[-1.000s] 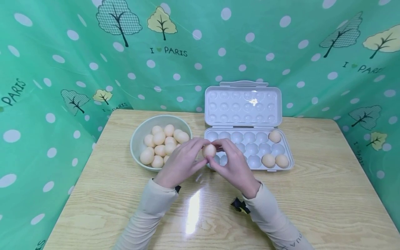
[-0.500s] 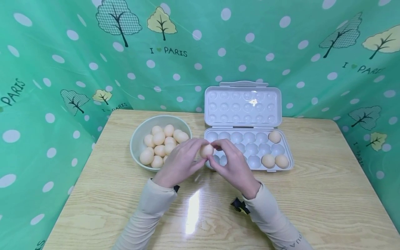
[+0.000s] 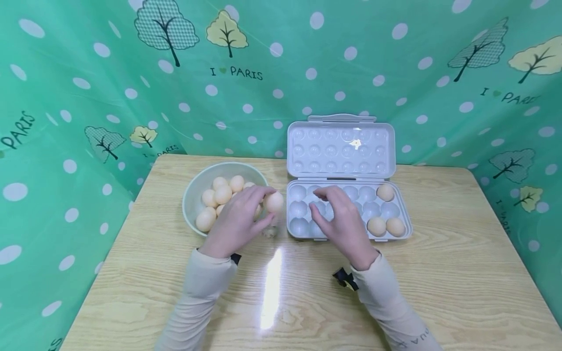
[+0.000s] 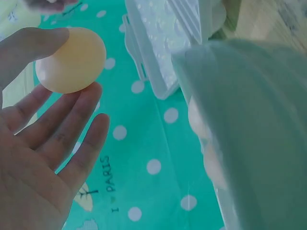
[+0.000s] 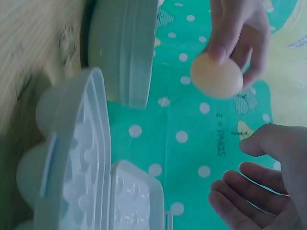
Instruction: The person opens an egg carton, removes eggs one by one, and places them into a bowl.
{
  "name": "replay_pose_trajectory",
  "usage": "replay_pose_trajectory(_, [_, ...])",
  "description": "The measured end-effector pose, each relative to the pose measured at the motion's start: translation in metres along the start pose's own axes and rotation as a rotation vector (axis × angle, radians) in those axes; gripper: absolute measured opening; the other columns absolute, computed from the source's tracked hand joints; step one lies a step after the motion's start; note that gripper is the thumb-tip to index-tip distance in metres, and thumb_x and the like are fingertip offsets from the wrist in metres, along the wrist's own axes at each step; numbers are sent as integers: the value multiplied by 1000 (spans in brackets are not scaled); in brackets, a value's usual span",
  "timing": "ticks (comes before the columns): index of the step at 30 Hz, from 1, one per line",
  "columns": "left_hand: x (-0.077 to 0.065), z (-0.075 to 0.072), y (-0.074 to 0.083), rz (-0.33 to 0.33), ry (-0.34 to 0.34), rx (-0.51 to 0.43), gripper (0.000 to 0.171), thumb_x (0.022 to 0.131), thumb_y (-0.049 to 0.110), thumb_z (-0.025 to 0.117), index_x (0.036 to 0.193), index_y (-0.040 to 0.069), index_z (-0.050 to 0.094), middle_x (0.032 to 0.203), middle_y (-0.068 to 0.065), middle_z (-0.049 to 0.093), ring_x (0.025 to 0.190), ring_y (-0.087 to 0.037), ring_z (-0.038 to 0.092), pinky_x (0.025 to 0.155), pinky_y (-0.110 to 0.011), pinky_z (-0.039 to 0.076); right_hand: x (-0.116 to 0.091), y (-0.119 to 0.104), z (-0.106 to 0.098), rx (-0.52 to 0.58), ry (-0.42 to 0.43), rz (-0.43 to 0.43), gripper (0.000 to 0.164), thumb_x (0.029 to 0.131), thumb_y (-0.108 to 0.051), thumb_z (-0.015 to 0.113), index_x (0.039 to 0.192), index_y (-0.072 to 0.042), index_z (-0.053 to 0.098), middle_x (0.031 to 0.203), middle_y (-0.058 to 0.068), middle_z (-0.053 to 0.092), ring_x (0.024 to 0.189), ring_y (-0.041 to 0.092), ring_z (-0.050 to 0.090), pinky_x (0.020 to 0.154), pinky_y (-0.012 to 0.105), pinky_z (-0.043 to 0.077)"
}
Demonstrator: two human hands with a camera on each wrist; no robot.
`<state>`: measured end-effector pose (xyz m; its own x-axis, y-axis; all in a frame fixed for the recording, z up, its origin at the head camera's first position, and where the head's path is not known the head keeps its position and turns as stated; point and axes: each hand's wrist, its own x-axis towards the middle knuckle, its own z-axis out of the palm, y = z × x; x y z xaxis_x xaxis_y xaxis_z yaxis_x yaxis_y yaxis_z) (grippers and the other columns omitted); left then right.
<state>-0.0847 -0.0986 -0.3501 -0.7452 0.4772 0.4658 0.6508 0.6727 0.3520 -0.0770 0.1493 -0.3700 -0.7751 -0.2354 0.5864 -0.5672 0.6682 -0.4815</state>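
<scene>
My left hand (image 3: 234, 219) pinches an egg (image 3: 274, 202) between thumb and fingertips, beside the right rim of the pale green bowl (image 3: 190, 209). In the left wrist view the egg (image 4: 72, 62) sits between the thumb and the extended fingers. Several eggs (image 3: 223, 194) lie in the bowl, partly covered by that hand. My right hand (image 3: 344, 226) hovers over the grey-white egg box (image 3: 298, 227), with nothing between its parted thumb and fingers. Three eggs (image 3: 376, 226) rest in cups at the box's right end. Its hinged lid (image 3: 341, 146) stands raised at the back.
Both containers stand side by side on a wood-grain table (image 3: 461, 253), with a narrow gap between them. A green dotted curtain (image 3: 246, 112) hangs behind and along the sides. Light glares off the tabletop in front.
Both hands were at the egg between bowl and box. The right hand has let go and drawn back to the right; the left hand has carried the egg left toward the bowl.
</scene>
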Motion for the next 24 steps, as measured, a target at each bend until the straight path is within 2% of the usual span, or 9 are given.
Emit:
replay_pose_trajectory(7, [-2, -7, -8, -42, 24, -20, 45, 83, 12, 78, 123, 4, 59, 113, -9, 66, 104, -24, 63, 92, -38, 54, 3, 16, -9, -70, 21, 74, 23, 88, -7, 71, 109, -1, 64, 104, 11, 66, 97, 27, 64, 85, 39, 57])
replay_pose_trajectory(15, [-4, -15, -15, -88, 48, -29, 41, 84, 13, 77, 121, 6, 60, 107, -7, 65, 96, -23, 62, 88, -37, 53, 4, 41, -18, -135, 66, 135, 22, 88, -7, 71, 108, 0, 64, 102, 15, 66, 95, 30, 64, 84, 43, 56])
replay_pose_trajectory(24, [-7, -20, -22, -126, 51, -23, 46, 83, 13, 79, 124, 6, 59, 117, -9, 65, 107, -24, 62, 95, -38, 53, 4, 65, -26, -192, 81, 207, 21, 88, -5, 70, 106, 3, 65, 103, 18, 66, 96, 33, 63, 85, 46, 56])
